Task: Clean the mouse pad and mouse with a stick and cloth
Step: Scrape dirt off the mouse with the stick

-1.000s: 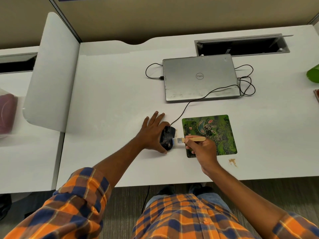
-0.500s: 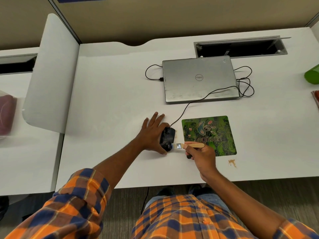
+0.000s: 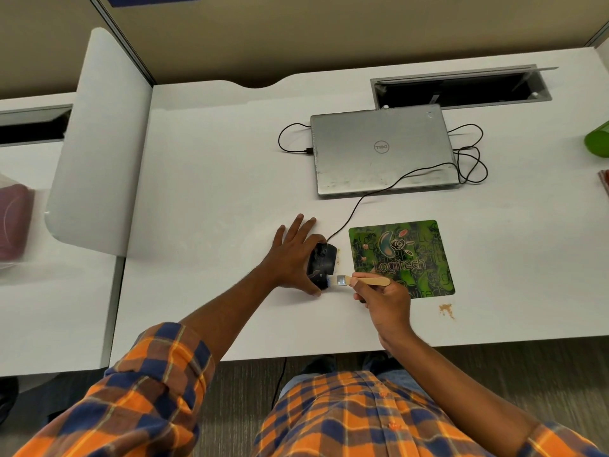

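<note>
A black wired mouse (image 3: 322, 262) lies on the white desk, left of a green Logitech mouse pad (image 3: 408, 255). My left hand (image 3: 291, 257) rests on the mouse's left side, thumb wrapped at its near end, other fingers stretched flat. My right hand (image 3: 384, 300) pinches a wooden-handled stick (image 3: 370, 280) with a metal band and blue bristle tip. The tip touches the mouse's near right edge. Small brownish spots sit on the pad's left part. No cloth is visible.
A closed silver laptop (image 3: 382, 150) sits behind the pad, with black cables (image 3: 469, 161) looping at its right. A brown crumb stain (image 3: 445, 310) marks the desk near the front edge. A white divider panel (image 3: 99, 143) stands at left, a green object (image 3: 598, 140) at far right.
The stick's tip has moved slightly left along the mouse's near edge, and my right hand has followed. My left hand stays on the mouse.
</note>
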